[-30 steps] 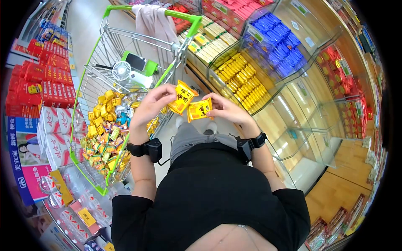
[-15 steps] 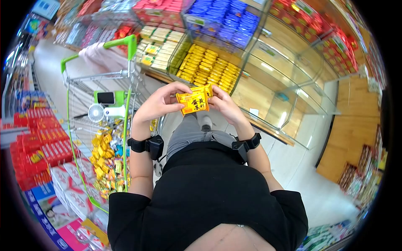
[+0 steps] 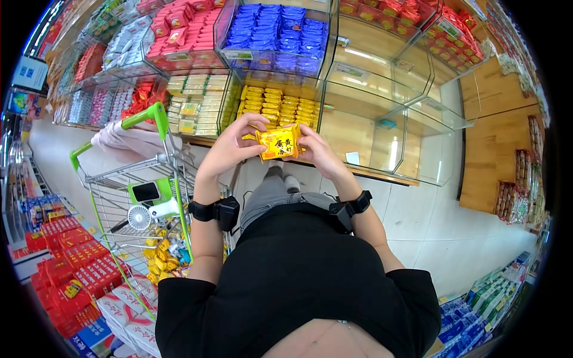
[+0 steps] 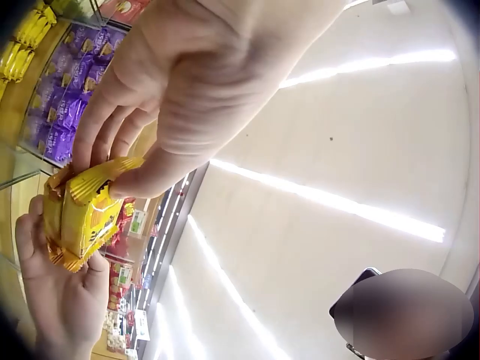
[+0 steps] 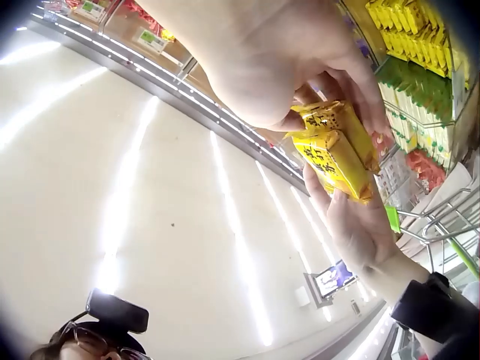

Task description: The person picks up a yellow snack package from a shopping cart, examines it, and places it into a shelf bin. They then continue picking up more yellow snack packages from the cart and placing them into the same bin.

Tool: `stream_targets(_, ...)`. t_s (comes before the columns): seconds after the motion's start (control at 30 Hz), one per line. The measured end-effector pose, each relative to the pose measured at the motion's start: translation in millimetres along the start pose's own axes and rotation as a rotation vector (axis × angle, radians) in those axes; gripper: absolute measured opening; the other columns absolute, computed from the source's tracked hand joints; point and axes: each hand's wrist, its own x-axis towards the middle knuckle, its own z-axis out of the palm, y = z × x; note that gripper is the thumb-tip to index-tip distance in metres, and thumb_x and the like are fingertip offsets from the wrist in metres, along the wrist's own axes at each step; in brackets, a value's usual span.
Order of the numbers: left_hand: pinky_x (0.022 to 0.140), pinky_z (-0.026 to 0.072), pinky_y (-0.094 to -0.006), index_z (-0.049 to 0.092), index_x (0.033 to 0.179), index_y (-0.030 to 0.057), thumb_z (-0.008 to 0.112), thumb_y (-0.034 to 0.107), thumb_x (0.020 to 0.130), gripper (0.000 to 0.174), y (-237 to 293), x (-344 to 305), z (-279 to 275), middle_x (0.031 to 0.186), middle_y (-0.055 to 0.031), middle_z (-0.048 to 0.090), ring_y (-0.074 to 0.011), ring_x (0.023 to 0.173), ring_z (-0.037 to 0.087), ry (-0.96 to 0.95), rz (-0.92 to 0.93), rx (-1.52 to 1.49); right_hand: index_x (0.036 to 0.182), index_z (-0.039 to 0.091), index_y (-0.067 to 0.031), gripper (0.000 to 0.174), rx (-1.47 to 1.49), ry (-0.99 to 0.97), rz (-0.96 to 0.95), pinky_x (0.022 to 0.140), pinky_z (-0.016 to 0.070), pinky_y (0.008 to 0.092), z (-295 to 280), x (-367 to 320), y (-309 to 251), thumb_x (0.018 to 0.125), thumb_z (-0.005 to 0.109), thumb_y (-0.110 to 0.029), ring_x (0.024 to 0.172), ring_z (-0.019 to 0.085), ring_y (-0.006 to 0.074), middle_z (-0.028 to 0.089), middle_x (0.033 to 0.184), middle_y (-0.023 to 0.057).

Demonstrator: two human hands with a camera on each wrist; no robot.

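Both hands meet in front of the torso around two small yellow snack packets [image 3: 279, 143] with black lettering. Stacked face to face, the packets show as a pair in the right wrist view. My left hand [image 3: 230, 146] pinches one end with thumb and fingers; its thumb lies on the crimped wrapper edge in the left wrist view. The other end is held by my right hand [image 3: 322, 155], thumb on the near side. Just beyond the hands is a shelf bin of similar yellow packets [image 3: 289, 108].
A shopping cart [image 3: 101, 179] with green trim stands at the left, loaded with wrapped snacks [image 3: 161, 256], a phone [image 3: 145, 191] and a small white fan [image 3: 139, 217]. Glass-fronted bins ahead hold blue packets [image 3: 271, 36] and pink packets [image 3: 185, 30]. Red boxes [image 3: 74, 262] are stacked lower left.
The two packets, held apart one per hand a second ago, are now stacked together between both hands. The view has turned: the bins now lie straight ahead, and the cart sits farther left.
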Motion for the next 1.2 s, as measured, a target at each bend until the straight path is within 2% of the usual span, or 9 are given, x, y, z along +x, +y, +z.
stream_targets(0.13, 0.075, 0.0396, -0.0224, 0.043, 0.105, 0.0056, 0.058, -0.003, 0.069, 0.04, 3, 13, -12, 0.096, -0.0022, 0.043, -0.0087, 0.094, 0.042, 0.013, 0.014, 0.067, 0.119, 0.036, -0.0017, 0.041, -0.011, -0.041, -0.024, 0.076, 0.0431, 0.0265, -7, 24, 5, 0.085, 0.044, -0.024, 0.095, 0.049, 0.0149, 0.046, 0.108, 0.0081)
stream_targets(0.27, 0.075, 0.0409, -0.0235, 0.044, 0.104, 0.0052, 0.058, -0.003, 0.069, 0.038, -5, 26, -21, 0.097, -0.0028, 0.043, -0.0106, 0.093, 0.044, 0.077, 0.05, 0.117, 0.116, 0.037, -0.0013, 0.042, -0.122, -0.061, -0.073, 0.075, 0.0426, 0.0258, 0, 36, -2, 0.083, 0.05, -0.024, 0.092, 0.05, 0.0138, 0.049, 0.105, 0.0076)
stream_targets(0.43, 0.076, 0.0425, -0.0235, 0.046, 0.102, 0.0045, 0.058, -0.002, 0.069, 0.036, -6, 37, -36, 0.096, -0.0036, 0.042, -0.0121, 0.092, 0.045, 0.085, 0.057, 0.134, 0.112, 0.039, -0.0031, 0.046, -0.284, -0.021, -0.212, 0.078, 0.0406, 0.0265, 7, 53, -2, 0.073, 0.063, -0.012, 0.093, 0.049, 0.0139, 0.051, 0.102, 0.008)
stream_targets(0.73, 0.078, 0.0393, -0.0245, 0.044, 0.1, 0.0042, 0.056, -0.003, 0.07, 0.034, -22, 48, -55, 0.097, -0.0015, 0.045, -0.0103, 0.09, 0.045, 0.105, 0.036, 0.141, 0.107, 0.039, -0.0034, 0.047, -0.458, 0.045, -0.258, 0.079, 0.0407, 0.0274, 10, 81, 2, 0.07, 0.066, -0.013, 0.092, 0.05, 0.0154, 0.052, 0.098, 0.0085)
stream_targets(0.87, 0.074, 0.04, -0.0235, 0.044, 0.101, 0.0047, 0.057, 0.001, 0.072, 0.032, -37, 52, -64, 0.091, -0.0018, 0.046, -0.0104, 0.085, 0.046, 0.171, 0.014, 0.252, 0.105, 0.041, -0.0045, 0.046, -0.479, 0.072, -0.233, 0.076, 0.0415, 0.0259, 6, 98, 3, 0.067, 0.066, -0.008, 0.089, 0.051, 0.013, 0.053, 0.097, 0.0066)
stream_targets(1.0, 0.069, 0.0394, -0.022, 0.046, 0.1, 0.0043, 0.055, 0.006, 0.076, 0.025, -44, 53, -73, 0.082, -0.0021, 0.048, -0.0098, 0.08, 0.047, 0.203, -0.006, 0.352, 0.099, 0.042, -0.0044, 0.043, -0.719, 0.173, -0.192, 0.069, 0.0421, 0.0253, -13, 120, 21, 0.063, 0.065, -0.006, 0.082, 0.052, 0.0125, 0.053, 0.089, 0.0063)
stream_targets(1.07, 0.067, 0.0392, -0.0217, 0.047, 0.099, 0.0039, 0.053, 0.007, 0.077, 0.023, -55, 56, -80, 0.08, -0.0019, 0.049, -0.0096, 0.078, 0.047, 0.194, 0.021, 0.383, 0.096, 0.043, -0.0025, 0.044, -0.919, 0.26, -0.19, 0.064, 0.043, 0.0309, -21, 128, 28, 0.059, 0.066, -0.014, 0.072, 0.054, 0.0224, 0.055, 0.08, 0.0137)
stream_targets(1.13, 0.066, 0.0389, -0.0214, 0.048, 0.098, 0.0035, 0.052, 0.009, 0.078, 0.021, -70, 60, -87, 0.078, -0.0018, 0.049, -0.0095, 0.076, 0.047, 0.185, 0.047, 0.413, 0.095, 0.044, -0.0025, 0.045, -1.03, 0.295, -0.194, 0.064, 0.0433, 0.033, -36, 138, 43, 0.058, 0.066, -0.015, 0.073, 0.054, 0.0259, 0.055, 0.081, 0.0154)
stream_targets(1.2, 0.064, 0.0407, -0.0238, 0.051, 0.094, 0.002, 0.054, 0.012, 0.077, 0.02, -84, 64, -92, 0.075, -0.005, 0.051, -0.0124, 0.07, 0.049, 0.157, -0.104, 0.392, 0.095, 0.044, -0.0026, 0.046, -1.141, 0.33, -0.196, 0.065, 0.0436, 0.0351, -47, 147, 55, 0.057, 0.066, -0.016, 0.074, 0.055, 0.0294, 0.056, 0.082, 0.0171)
